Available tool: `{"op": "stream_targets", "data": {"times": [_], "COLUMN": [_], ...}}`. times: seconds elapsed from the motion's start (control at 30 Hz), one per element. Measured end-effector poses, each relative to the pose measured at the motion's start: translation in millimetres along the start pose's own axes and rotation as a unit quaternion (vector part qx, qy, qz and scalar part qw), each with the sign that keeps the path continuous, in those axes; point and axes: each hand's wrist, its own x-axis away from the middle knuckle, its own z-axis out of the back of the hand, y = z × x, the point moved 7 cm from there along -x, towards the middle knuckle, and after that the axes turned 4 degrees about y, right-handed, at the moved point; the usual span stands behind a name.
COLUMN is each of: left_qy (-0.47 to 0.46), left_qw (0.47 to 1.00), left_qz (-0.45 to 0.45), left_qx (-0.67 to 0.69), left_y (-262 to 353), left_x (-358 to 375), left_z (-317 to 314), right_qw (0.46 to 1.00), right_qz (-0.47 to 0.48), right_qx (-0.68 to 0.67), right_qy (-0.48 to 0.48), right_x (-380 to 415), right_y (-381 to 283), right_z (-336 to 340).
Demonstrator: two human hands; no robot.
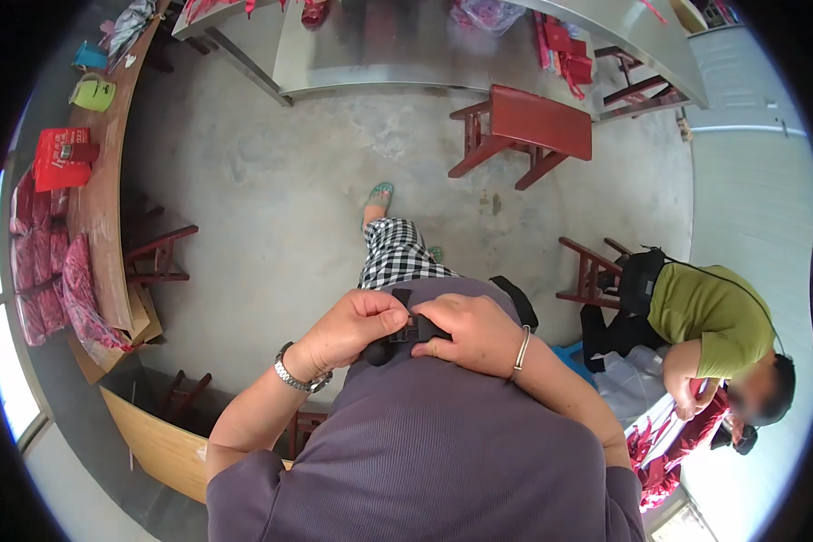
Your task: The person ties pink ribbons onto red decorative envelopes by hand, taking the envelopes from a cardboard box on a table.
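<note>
Both of my hands meet at my waist, over the front of a grey-purple shirt. My left hand (357,327), with a metal watch on its wrist, is closed in a pinch on a black buckle (401,333) with a strap end above it. My right hand (468,332), a bangle on its wrist, grips the buckle's other side from the right. Whether the buckle halves are fastened cannot be made out, as fingers cover much of it. A black pouch (515,303) shows at my right hip.
A wooden table (108,181) with red packets is at left. A metal table (379,59) and a red stool (540,122) stand ahead. At right another person in a green shirt (714,312) sits handling red items, beside a wooden stool (589,274).
</note>
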Motion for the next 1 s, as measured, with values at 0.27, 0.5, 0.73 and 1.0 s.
{"op": "stream_targets", "data": {"times": [0.27,0.5,0.73,1.0], "left_qy": [-0.014,-0.060,-0.125,-0.149], "left_qw": [0.998,0.996,0.973,0.901], "left_qz": [-0.043,-0.060,0.053,-0.040], "left_qx": [0.049,0.010,-0.185,-0.405], "left_y": [1,5,-6,19], "left_x": [-5,-9,19,-61], "left_z": [-8,-14,24,39], "right_qw": [0.994,0.986,0.991,0.982], "right_qz": [-0.049,-0.077,0.018,0.182], "right_qx": [-0.088,-0.114,-0.116,0.037], "right_qy": [-0.030,-0.095,-0.066,0.035], "right_x": [-8,-13,-23,-93], "right_y": [1,4,1,19], "right_z": [-6,-13,-32,-77]}}
